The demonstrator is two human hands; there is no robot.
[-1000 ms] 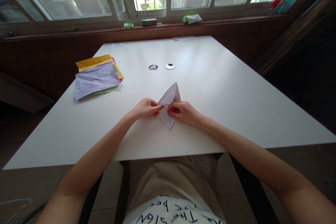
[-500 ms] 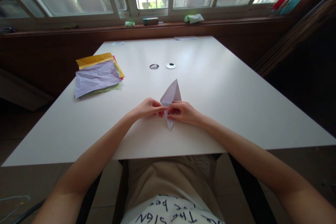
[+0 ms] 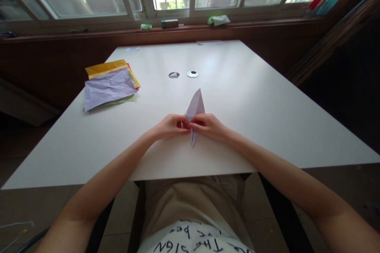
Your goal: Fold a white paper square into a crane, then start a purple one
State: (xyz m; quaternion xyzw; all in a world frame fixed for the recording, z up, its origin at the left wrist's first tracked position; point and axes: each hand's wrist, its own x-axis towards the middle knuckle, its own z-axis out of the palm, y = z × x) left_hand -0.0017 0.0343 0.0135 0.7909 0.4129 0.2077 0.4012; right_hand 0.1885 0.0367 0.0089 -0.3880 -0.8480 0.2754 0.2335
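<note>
Hands (image 3: pixel 211 125) on folded paper (image 3: pixel 196 106)

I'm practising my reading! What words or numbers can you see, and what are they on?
"THE SIGN", upside down on the white shirt; the word before it is cut off.
"I've bee", probably, on the shirt's next line.
Scraps of another line there: unreadable.
Any print on the dark box or green packets: too small.
</note>
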